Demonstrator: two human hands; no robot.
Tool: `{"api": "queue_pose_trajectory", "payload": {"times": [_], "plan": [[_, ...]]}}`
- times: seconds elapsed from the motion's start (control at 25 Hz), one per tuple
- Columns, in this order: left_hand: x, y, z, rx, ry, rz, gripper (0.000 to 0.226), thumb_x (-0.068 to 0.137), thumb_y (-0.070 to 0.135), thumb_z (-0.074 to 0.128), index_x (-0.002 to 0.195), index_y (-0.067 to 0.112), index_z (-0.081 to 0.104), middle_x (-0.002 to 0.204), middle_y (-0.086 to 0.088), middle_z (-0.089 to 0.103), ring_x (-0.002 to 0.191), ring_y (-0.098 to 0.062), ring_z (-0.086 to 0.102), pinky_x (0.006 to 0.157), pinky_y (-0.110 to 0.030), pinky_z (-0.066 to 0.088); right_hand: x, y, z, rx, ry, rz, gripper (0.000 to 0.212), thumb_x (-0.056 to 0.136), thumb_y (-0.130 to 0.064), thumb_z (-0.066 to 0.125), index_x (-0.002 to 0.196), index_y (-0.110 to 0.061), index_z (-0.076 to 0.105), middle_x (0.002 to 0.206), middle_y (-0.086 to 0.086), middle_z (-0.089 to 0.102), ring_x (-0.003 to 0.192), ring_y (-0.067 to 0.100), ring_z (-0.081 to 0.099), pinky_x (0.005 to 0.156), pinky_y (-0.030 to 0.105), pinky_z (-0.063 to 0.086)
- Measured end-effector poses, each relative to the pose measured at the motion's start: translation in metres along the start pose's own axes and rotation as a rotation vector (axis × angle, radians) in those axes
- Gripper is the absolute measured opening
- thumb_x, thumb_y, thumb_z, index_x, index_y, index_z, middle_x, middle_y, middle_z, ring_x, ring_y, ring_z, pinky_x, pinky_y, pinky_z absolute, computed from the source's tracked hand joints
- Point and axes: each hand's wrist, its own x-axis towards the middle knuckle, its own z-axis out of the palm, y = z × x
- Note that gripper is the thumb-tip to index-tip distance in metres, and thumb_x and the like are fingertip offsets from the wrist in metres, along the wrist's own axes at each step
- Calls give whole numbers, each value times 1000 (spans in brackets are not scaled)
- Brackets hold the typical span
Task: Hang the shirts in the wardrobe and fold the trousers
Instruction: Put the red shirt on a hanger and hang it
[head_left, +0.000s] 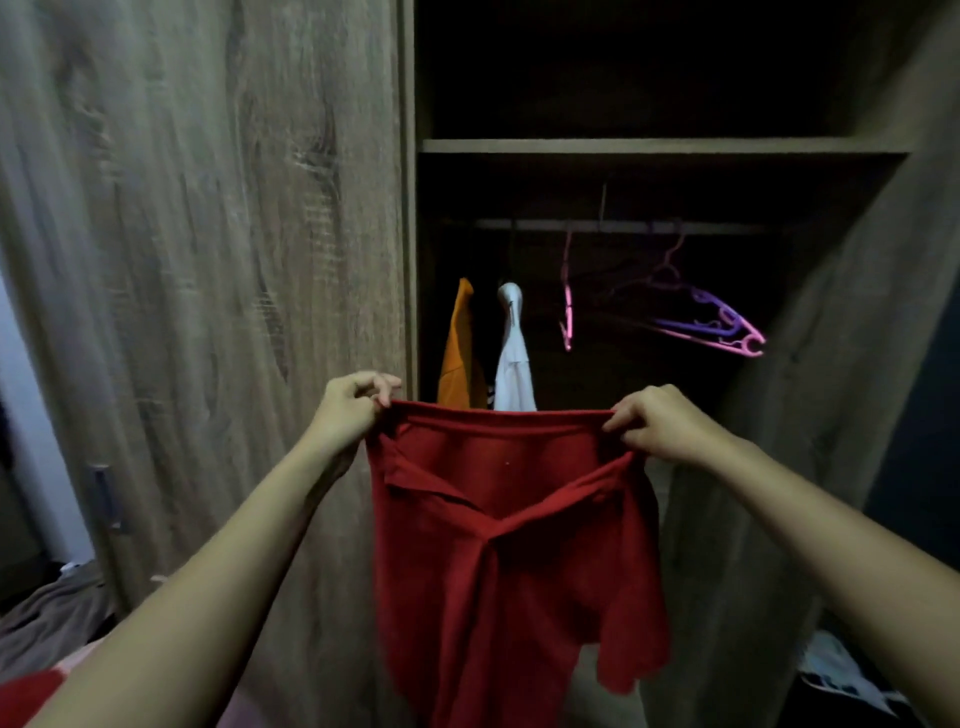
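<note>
Forearms (208, 597) come in from the bottom edge, both raised toward the open wardrobe (665, 145). Left hand (358, 410) pinches the red shirt (509, 545) at its top-left corner, fingers curled tight on the fabric edge. Right hand (660, 423) pinches the top-right corner the same way. Shirt hangs stretched between the two hands, in front of the wardrobe opening, not on a hanger. A collar-like fold runs across its front and the lower part droops.

Behind it on the rail (623, 226), orange shirt (457, 358) and white shirt (514, 364) hang side by side at the left end. Bare pink hanger (568, 306) sits near the middle, with a bunch of purple and pink hangers (722, 327) further right, tilted. Closed door (208, 260) at left has a handle (104, 496). Brown cloth (52, 613) lies bottom left. Interior is dark; can't tell what's on the upper shelf.
</note>
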Motion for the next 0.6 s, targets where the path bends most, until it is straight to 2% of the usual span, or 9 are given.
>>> {"api": "queue_pose_trajectory", "payload": {"times": [0.08, 0.16, 0.24, 0.32, 0.4, 0.44, 0.48, 0.52, 0.6], "plan": [[6, 11, 9, 99, -140, 130, 49, 62, -23, 37, 61, 14, 69, 91, -1, 64, 91, -18, 58, 67, -3, 43, 1, 13, -5, -83, -98, -48, 34, 75, -5, 68, 106, -20, 71, 121, -1, 64, 112, 12, 59, 93, 17, 43], [15, 20, 20, 180, -186, 134, 48, 66, -11, 46, 82, 21, 77, 97, 0, 70, 96, -20, 63, 85, -18, 49, 4, 24, -8, -172, -153, -63, 45, 72, -6, 67, 112, -26, 67, 129, -4, 58, 119, 13, 54, 98, 25, 45], [24, 36, 28, 273, -95, 35, 43, 68, 1, 51, 92, 28, 75, 104, -2, 71, 100, -26, 64, 88, -34, 52, 8, 31, -9, -179, -155, -60, 55, 67, -2, 60, 113, -32, 64, 133, -9, 52, 121, 14, 51, 97, 33, 46], [31, 55, 35, 314, -53, 14, 39, 67, 5, 53, 87, 31, 74, 98, -3, 72, 96, -27, 64, 83, -35, 53, 14, 39, -19, -104, -90, -75, 55, 65, 1, 55, 109, -30, 66, 131, -8, 52, 120, 15, 51, 99, 33, 44], [41, 69, 31, 172, -215, 34, 38, 67, -3, 55, 77, 27, 75, 83, 2, 72, 85, -20, 66, 70, -23, 51, 21, 49, -38, 12, -9, -97, 51, 65, 6, 52, 104, -22, 69, 126, -2, 57, 117, 15, 53, 97, 22, 40], [46, 77, 25, -16, -392, 46, 36, 68, -8, 55, 75, 20, 75, 80, 3, 72, 83, -16, 66, 66, -16, 49, 25, 55, -49, 46, 30, -106, 51, 65, 9, 50, 103, -18, 70, 123, 0, 59, 116, 16, 55, 94, 17, 37], [50, 85, 21, -246, -571, 62, 31, 70, -9, 54, 77, 12, 74, 85, 1, 73, 84, -14, 66, 64, -14, 47, 29, 60, -60, 51, 69, -114, 50, 65, 11, 48, 103, -14, 71, 122, 2, 60, 116, 16, 55, 93, 14, 35], [55, 93, 22, -420, -651, 66, 25, 73, -4, 53, 81, 7, 74, 91, 0, 73, 83, -13, 66, 63, -14, 46, 34, 64, -70, 33, 103, -120, 49, 66, 11, 48, 103, -12, 71, 122, 3, 61, 116, 16, 55, 93, 12, 33], [70, 103, 41, -450, -516, 79, 18, 83, 12, 56, 87, 13, 73, 86, 2, 71, 76, -9, 63, 58, -14, 43, 44, 62, -84, -17, 152, -150, 47, 67, 10, 49, 103, -9, 71, 122, 4, 62, 116, 16, 55, 95, 11, 31]]}}
